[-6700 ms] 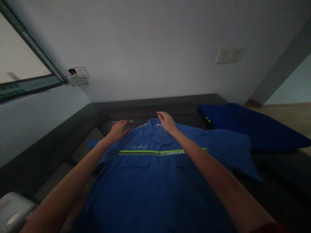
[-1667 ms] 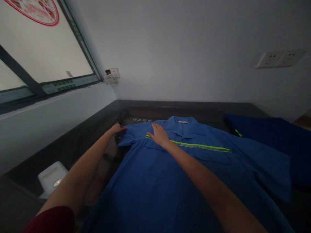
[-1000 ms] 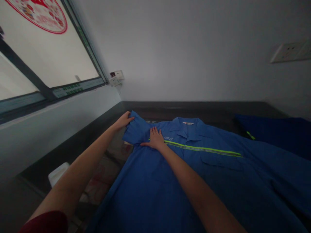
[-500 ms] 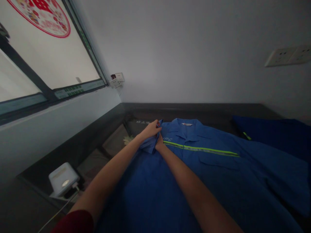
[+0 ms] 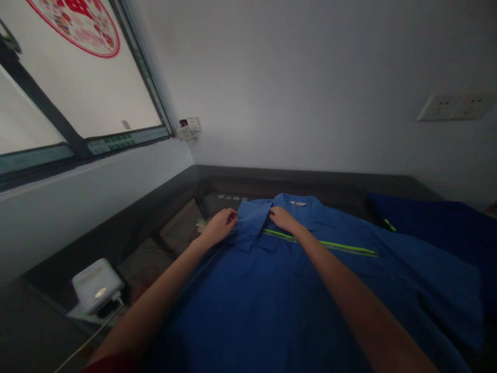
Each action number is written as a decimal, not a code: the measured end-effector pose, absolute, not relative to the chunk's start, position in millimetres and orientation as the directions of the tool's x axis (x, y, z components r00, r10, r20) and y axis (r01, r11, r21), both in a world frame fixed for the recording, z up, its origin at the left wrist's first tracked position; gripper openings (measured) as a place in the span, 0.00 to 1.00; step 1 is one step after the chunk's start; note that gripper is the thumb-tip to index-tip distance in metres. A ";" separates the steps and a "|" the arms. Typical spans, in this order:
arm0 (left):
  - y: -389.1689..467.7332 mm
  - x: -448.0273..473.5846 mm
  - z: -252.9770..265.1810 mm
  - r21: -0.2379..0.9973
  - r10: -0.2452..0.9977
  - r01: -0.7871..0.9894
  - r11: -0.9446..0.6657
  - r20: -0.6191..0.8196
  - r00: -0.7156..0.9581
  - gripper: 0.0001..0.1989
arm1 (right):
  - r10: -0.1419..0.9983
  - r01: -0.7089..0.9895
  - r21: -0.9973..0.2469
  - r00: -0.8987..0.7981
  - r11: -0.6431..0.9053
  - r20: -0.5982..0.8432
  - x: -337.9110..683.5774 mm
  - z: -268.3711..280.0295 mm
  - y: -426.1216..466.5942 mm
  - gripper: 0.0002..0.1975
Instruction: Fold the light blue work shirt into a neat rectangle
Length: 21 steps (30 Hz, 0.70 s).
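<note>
Here, the blue shirt (image 5: 236, 295) lies at lower centre, long axis upright in the frame, collar (image 5: 281, 200) pointing up. Left hand (image 5: 219, 227) and right hand (image 5: 286, 220) bend their fingers at the folded sleeve (image 5: 250, 220); whether gripping, I cannot tell.

Shirt (image 5: 272, 295) between device (image 5: 97, 282) at left and second garment (image 5: 435, 225) at right; wall (image 5: 295, 93) behind.
</note>
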State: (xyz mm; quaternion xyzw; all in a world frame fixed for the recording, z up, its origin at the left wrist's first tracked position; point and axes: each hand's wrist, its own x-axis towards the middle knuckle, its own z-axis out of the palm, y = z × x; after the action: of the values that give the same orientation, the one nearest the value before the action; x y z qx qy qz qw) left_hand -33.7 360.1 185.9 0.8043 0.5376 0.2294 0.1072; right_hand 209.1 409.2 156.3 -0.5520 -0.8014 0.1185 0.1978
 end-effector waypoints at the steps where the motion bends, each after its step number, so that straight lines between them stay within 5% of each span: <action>1: 355.3 -42.7 182.2 0.402 0.915 0.824 -0.400 0.233 0.331 0.12 | 0.939 0.820 -0.456 -0.301 0.344 0.167 214.6 157.1 410.2 0.17; 8: 333.5 -77.6 168.1 0.435 0.869 0.777 -0.455 0.028 0.494 0.36 | 0.975 0.632 -0.746 -0.192 0.211 0.114 200.7 145.4 395.4 0.29; 10: 334.6 -81.5 165.9 0.436 0.893 0.793 -0.425 0.059 0.446 0.31 | 0.983 0.535 -0.827 -0.143 0.175 0.116 193.4 143.1 392.4 0.35; 13: 337.4 -83.9 161.7 0.420 0.928 0.830 -0.367 0.104 0.358 0.18 | 0.990 0.466 -0.879 -0.134 0.103 0.045 186.9 143.8 393.3 0.28; 16: 336.0 -82.4 160.5 0.372 0.925 0.848 -0.377 0.100 0.368 0.10 | 0.989 0.467 -0.882 -0.148 0.056 -0.016 185.0 146.5 395.0 0.20; 21: 326.9 -79.1 169.3 0.224 0.947 0.920 -0.321 0.053 0.318 0.05 | 0.971 0.586 -0.809 -0.211 0.036 -0.109 198.4 154.9 391.7 0.21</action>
State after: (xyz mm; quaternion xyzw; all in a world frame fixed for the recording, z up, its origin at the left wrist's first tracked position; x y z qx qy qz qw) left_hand -79.1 326.9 169.3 0.8081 0.5775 0.0873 0.0762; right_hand 198.4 391.7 154.9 -0.5765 -0.6755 0.3865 0.2490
